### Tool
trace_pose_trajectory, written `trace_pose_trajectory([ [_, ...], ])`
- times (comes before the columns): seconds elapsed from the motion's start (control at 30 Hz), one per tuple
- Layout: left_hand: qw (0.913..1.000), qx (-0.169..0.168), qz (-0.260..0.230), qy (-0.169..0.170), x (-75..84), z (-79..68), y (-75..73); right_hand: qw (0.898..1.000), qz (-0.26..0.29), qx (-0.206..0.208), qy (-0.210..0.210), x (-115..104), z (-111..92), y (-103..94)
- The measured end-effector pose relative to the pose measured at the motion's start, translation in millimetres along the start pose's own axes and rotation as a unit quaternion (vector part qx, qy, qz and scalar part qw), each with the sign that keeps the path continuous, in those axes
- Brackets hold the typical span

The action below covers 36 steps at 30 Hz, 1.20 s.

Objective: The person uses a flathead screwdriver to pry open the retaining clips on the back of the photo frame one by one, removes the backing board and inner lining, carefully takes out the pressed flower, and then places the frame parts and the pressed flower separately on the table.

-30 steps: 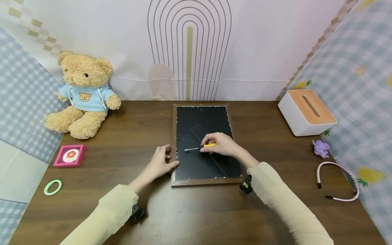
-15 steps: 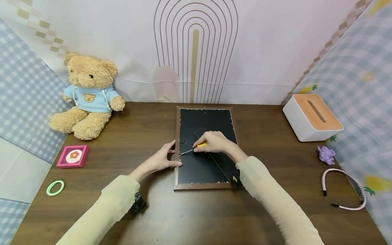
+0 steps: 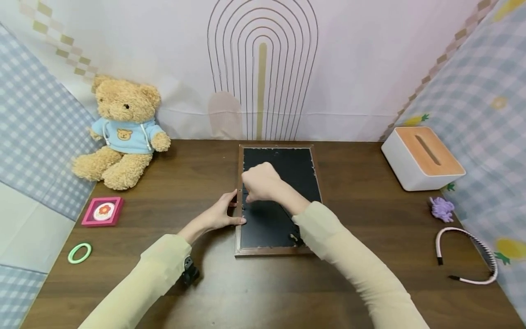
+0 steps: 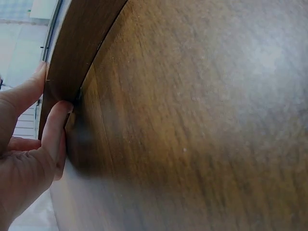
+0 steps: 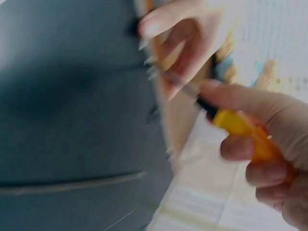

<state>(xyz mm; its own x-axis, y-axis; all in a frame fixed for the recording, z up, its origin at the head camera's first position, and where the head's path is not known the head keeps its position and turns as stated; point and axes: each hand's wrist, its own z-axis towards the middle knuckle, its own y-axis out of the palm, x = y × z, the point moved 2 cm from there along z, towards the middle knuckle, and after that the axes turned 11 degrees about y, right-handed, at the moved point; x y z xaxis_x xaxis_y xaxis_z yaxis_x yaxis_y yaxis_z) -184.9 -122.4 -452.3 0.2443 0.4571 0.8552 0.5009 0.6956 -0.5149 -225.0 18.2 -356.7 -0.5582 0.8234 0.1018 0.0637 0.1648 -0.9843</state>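
Note:
A picture frame (image 3: pixel 267 251) lies face down on the table, its black backing board (image 3: pixel 260 230) upward. My left hand (image 3: pixel 213 216) grips the frame's left edge, thumb on top and fingers against the outer side. In my right hand (image 3: pixel 263 182) is a screwdriver (image 5: pixel 236 122) with a yellow handle and a metal shaft; the head view hides it behind the hand. In the right wrist view its tip reaches the small metal tabs (image 5: pixel 153 72) along the frame's inner edge, close to the left thumb. Blur hides whether the tip touches a tab.
A teddy bear (image 3: pixel 129 132) sits at the back left. Before it lie a pink box (image 3: pixel 102 222) and a green ring (image 3: pixel 70 256). On the right are a tissue box (image 3: pixel 404 169), a purple crumpled object (image 3: pixel 442 209) and a headband (image 3: pixel 451 230).
My right hand has moved left with the screwdriver, from over the board to the frame's left edge, and turned over it. My left hand has closed more firmly around that edge.

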Motion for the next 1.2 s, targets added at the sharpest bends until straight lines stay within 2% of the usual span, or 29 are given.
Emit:
trace_pose_trajectory([
  [0.17, 0.9999, 0.011, -0.003, 0.013, -3.3, -1.7, -0.5, 0.997, -0.068, -0.033, 0.000, -27, 18, -15.5],
  [0.33, 0.9997, 0.020, -0.016, 0.000, -3.8, -3.2, 0.9, 0.996, -0.078, -0.047, -0.001, -34, 25, -18.2],
  [0.43, 0.9992, 0.025, -0.030, -0.010, -4.8, -2.7, 3.6, 0.998, -0.038, -0.043, 0.008, -17, 19, -8.7],
  [0.53, 0.9987, 0.026, -0.040, -0.020, -6.4, -2.1, 6.9, 0.998, 0.026, -0.059, 0.015, 13, 6, 13.0],
  [0.63, 0.9986, 0.023, -0.038, -0.027, -7.0, -2.1, 9.2, 0.993, 0.079, -0.087, 0.001, 35, -9, 41.0],
  [0.7, 0.9989, 0.018, -0.034, -0.028, -6.2, -2.1, 9.6, 0.992, 0.096, -0.083, -0.013, 41, -17, 53.5],
  [0.8, 0.9992, 0.013, -0.033, -0.021, -4.1, -0.9, 8.6, 0.997, 0.066, -0.038, -0.032, 37, -21, 53.7],
  [0.9, 0.9989, 0.012, -0.040, -0.020, -2.7, -0.7, 6.6, 0.999, -0.012, -0.009, -0.037, 24, -15, 36.5],
  [1.03, 0.9987, 0.013, -0.043, -0.022, -3.2, -2.5, 4.1, 0.994, -0.088, -0.032, -0.052, 2, -3, 13.0],
  [1.2, 0.9993, 0.014, -0.032, -0.016, -2.2, 0.2, 3.0, 0.991, -0.111, -0.066, -0.030, -15, 5, 0.4],
])
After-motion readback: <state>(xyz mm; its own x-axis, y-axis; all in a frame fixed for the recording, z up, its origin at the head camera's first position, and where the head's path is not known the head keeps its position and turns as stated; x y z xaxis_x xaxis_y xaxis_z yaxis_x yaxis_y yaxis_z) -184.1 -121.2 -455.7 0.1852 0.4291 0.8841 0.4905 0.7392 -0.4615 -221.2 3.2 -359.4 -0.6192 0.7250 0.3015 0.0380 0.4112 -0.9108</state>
